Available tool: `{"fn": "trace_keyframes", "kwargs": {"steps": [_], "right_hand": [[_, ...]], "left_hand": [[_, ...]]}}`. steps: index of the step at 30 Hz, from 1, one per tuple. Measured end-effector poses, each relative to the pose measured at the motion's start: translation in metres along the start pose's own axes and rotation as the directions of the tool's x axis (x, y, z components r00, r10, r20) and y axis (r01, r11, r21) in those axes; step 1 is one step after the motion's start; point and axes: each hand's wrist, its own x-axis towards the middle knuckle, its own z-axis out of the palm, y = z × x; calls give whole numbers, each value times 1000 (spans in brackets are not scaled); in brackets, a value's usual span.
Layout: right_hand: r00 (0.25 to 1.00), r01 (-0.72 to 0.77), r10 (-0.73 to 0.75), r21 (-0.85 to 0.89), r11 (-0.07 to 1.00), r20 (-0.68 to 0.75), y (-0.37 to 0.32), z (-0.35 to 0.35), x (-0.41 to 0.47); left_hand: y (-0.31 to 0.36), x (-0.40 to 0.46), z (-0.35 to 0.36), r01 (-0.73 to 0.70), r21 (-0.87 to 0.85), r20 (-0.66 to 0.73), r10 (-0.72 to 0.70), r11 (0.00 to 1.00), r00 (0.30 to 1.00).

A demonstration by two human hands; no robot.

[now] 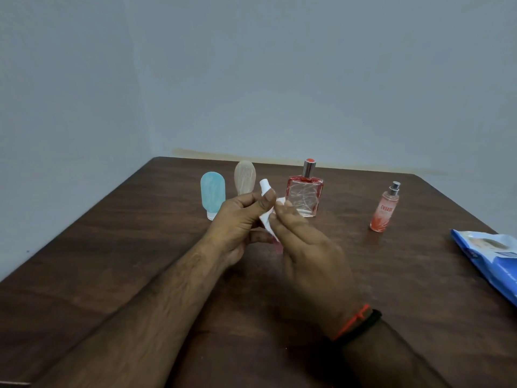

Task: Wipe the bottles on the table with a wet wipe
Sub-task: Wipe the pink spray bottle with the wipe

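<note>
Above the middle of the table, my left hand point(240, 222) and my right hand point(305, 247) meet around a white wet wipe point(265, 217). The wipe is wrapped over a small pink bottle point(277, 245), of which only the lower end shows. My left hand grips this bundle with its thumb pressed on the wipe, and my right hand's fingertips pinch the wipe from the right. Behind the hands stand a blue squeeze bottle point(212, 196), a beige squeeze bottle point(245, 176), a square glass perfume bottle point(305, 196) and, further right, a slim pink spray bottle point(384, 208).
A blue pack of wipes point(486, 261) lies at the right edge of the dark wooden table point(112, 247). The table stands in a corner, with plain walls behind it and to its left.
</note>
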Motion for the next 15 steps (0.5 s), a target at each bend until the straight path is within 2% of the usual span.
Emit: {"fn": "trace_keyframes", "kwargs": {"steps": [6,11,13,15], "right_hand": [[982,184,-186,-56,981,-34,10,-17,-27],[962,6,10,59,998,-271,14,-25,-23],[962,-42,54,50,998,-266,6,-18,-12],[983,-81,87,46,996,-163,-1,-9,-3]], "left_hand": [[1,0,-4,-24,33,71,22,999,997],[-2,-1,3,-62,102,96,53,993,994],[-6,-1,4,-78,135,80,68,988,995],[-8,-1,5,-75,136,59,68,988,996]]}}
